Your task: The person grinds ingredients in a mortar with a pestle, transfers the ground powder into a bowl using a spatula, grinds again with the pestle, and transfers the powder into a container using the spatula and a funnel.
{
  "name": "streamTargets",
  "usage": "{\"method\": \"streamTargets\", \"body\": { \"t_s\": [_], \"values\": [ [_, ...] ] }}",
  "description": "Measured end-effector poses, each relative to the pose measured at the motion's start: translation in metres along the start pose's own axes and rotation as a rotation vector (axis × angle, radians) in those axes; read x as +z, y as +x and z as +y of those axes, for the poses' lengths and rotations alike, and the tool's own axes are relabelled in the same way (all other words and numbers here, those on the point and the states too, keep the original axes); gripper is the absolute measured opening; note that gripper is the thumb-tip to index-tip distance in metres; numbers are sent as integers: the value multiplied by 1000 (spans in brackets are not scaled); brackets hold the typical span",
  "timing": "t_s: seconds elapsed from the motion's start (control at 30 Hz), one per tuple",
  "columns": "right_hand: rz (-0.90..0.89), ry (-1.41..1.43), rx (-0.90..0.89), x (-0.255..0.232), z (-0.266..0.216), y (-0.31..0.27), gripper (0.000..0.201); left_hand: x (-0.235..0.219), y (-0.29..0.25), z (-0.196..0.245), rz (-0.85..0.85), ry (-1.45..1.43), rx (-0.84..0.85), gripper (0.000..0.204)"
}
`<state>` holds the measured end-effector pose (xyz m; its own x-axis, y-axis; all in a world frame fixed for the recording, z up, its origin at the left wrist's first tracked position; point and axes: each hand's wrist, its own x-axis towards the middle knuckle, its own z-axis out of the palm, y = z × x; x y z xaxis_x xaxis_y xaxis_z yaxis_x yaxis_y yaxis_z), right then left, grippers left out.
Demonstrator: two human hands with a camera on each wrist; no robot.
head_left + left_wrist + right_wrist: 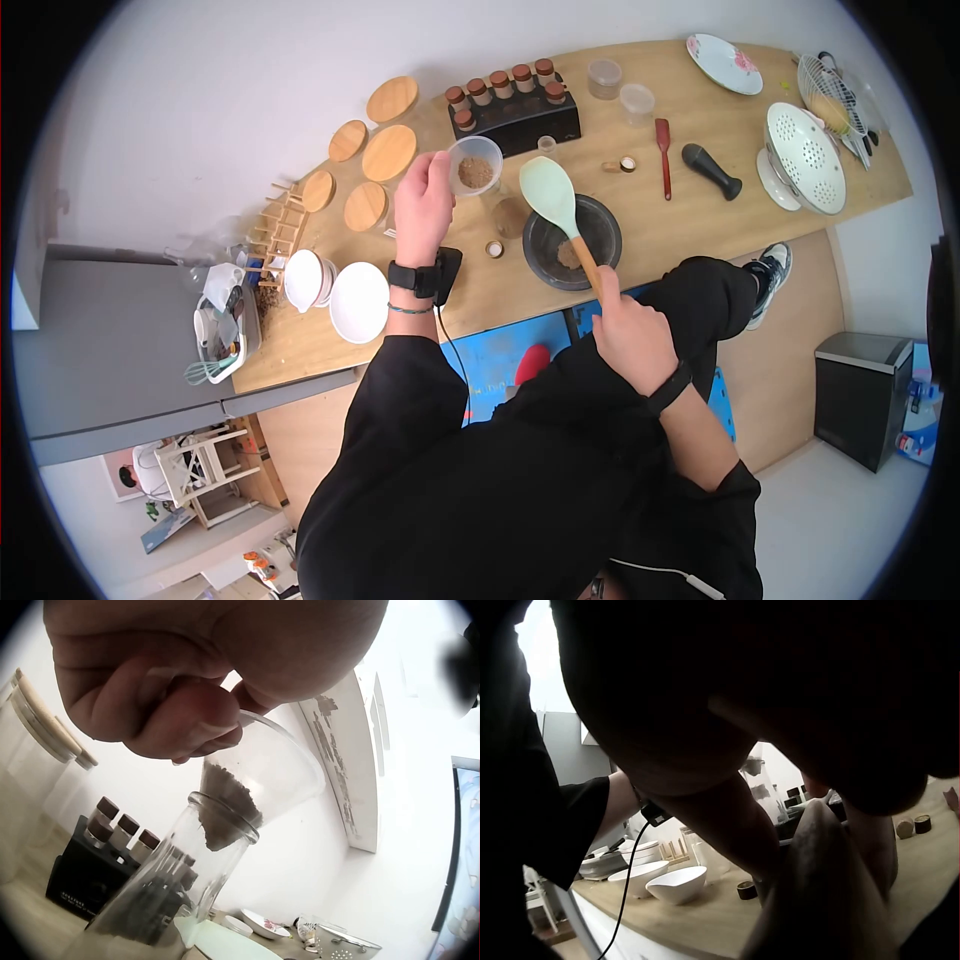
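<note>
My left hand (423, 200) pinches the rim of a clear plastic funnel (292, 761), which holds brown powder (475, 173). In the left wrist view the funnel's spout sits in the neck of a clear glass bottle (161, 881), with powder clumped at the mouth. With my right hand (637, 342) I grip the wooden handle of a mint-green spoon (547, 190). Its head is beside the bottle and overlaps the rim of a dark mortar (603, 238) in the head view. More brown powder (568, 255) lies in the mortar. The right wrist view is mostly dark.
Behind the bottle stands a black rack (515, 118) of capped spice jars. Wooden-lidded jars (388, 152) and white bowls (359, 303) are on the left. A red spatula (664, 160), a dark pestle (712, 172) and a white colander (806, 160) lie right. A small cap (494, 249) sits near the bottle.
</note>
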<state>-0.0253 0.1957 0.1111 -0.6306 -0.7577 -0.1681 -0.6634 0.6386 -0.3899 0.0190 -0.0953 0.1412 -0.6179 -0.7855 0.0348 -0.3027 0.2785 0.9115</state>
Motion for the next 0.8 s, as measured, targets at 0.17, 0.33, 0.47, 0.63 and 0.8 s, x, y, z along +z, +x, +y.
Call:
{"method": "streamTargets", "body": {
  "t_s": [0.17, 0.33, 0.47, 0.63, 0.8],
  "values": [
    [100, -3, 3, 7, 4, -11, 47, 0, 1, 4, 6, -24, 13, 38],
    [121, 311, -22, 12, 14, -16, 41, 2, 5, -2, -22, -17, 52, 36],
    [-40, 911, 195, -15, -1, -29, 33, 3, 9, -8, -21, 53, 118, 33],
    [12, 1217, 229, -22, -12, -19, 34, 4, 13, -15, -7, 122, 142, 32],
    [24, 1659, 101, -8, -22, 24, 40, 6, 13, -13, 35, 230, 160, 31]
  ]
}}
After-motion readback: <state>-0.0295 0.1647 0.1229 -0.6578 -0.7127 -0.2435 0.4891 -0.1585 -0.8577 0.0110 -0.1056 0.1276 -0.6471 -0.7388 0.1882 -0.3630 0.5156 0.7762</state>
